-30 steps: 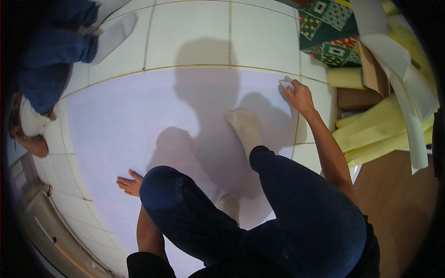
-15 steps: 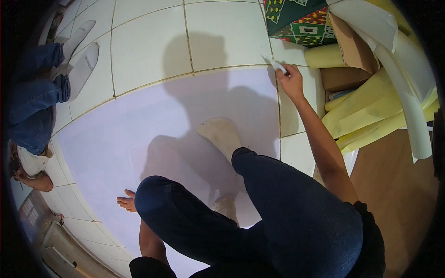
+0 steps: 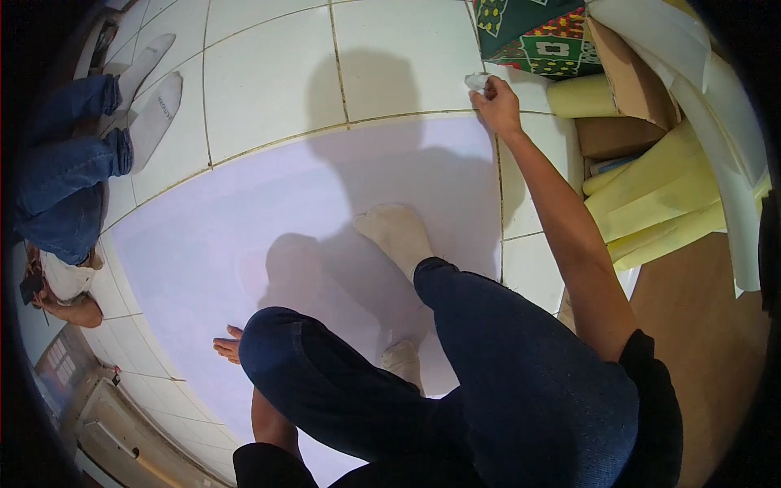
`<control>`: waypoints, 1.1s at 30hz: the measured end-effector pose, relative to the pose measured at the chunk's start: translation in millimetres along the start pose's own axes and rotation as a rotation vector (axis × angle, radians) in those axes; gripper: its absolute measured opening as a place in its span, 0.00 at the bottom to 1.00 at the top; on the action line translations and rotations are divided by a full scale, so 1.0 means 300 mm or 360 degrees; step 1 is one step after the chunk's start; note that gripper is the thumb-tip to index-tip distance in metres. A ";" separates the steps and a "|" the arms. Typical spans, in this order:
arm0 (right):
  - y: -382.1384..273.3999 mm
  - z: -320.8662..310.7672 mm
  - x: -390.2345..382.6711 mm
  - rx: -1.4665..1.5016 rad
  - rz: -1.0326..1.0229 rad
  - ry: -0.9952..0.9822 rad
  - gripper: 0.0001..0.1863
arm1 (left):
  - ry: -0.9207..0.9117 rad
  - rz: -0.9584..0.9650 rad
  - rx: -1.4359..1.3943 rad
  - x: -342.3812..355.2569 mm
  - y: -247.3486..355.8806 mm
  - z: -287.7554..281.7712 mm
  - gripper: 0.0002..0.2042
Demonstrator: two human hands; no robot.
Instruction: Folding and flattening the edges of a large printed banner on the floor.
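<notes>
A large pale lilac sheet [image 3: 187, 244] lies flat on white floor tiles, with my socked feet on it. My left hand [image 3: 229, 345] rests on the sheet at the left, fingers stretched out and apart; my bent knee hides part of it. Reaching far out to the right, my right hand [image 3: 496, 104] is closed round a small white squeeze bottle [image 3: 477, 82], just beyond the sheet's far right corner. Fingers cover much of the bottle, and its thin tip does not show clearly now. My shadow falls across the sheet and the tiles.
At the right stand a green patterned box [image 3: 545, 41], a cardboard box [image 3: 630, 77], yellow rolls [image 3: 659, 191] and white rolled sheets [image 3: 716, 122]. Another person's socked feet [image 3: 156, 114] and jeans are at the left, and that person's hand holds a dark object [image 3: 31, 289].
My right hand has moved a little farther away and turned, so the bottle's pointed tip no longer shows. My left hand stays on the sheet. The whole view has shifted slightly.
</notes>
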State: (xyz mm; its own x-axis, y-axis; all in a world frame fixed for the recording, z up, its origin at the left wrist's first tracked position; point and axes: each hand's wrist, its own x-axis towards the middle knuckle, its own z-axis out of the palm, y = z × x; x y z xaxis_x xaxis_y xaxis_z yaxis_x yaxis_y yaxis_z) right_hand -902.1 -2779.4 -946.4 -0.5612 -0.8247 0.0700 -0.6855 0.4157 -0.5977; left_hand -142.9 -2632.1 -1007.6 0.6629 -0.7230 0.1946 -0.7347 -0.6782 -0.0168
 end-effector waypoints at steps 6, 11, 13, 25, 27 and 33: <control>-0.023 -0.033 -0.140 0.0086 0.0045 -0.0235 0.18 | 0.0047 -0.0037 0.0082 0.020 -0.038 0.007 0.39; -0.041 -0.093 -0.126 -0.0133 0.0008 -0.0651 0.12 | 0.0048 0.0111 0.0318 0.047 -0.014 0.019 0.40; 0.006 -0.113 -0.094 0.0023 0.0126 -0.0742 0.12 | -0.0081 -0.0009 0.0037 0.025 0.049 -0.055 0.40; 0.036 -0.225 -0.092 0.0241 -0.0136 -0.1031 0.12 | -0.0378 0.1743 -0.0975 0.216 1.244 -0.348 0.25; -0.011 -0.217 -0.148 0.0135 -0.0400 -0.1012 0.09 | -0.0405 0.1801 -0.0815 0.222 1.294 -0.353 0.26; -0.063 -0.269 -0.299 -0.0175 -0.0586 -0.0712 0.07 | -0.0417 0.1619 -0.0646 0.112 1.214 -0.300 0.27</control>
State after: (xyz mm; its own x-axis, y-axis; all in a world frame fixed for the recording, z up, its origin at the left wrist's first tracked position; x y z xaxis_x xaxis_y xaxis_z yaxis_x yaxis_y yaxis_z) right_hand -876.2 -2682.5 -876.9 -0.0432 -0.9939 -0.1010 -0.8555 0.0891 -0.5102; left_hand -401.1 -2891.4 -918.8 -0.2967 -0.9531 0.0593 -0.9117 0.3012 0.2795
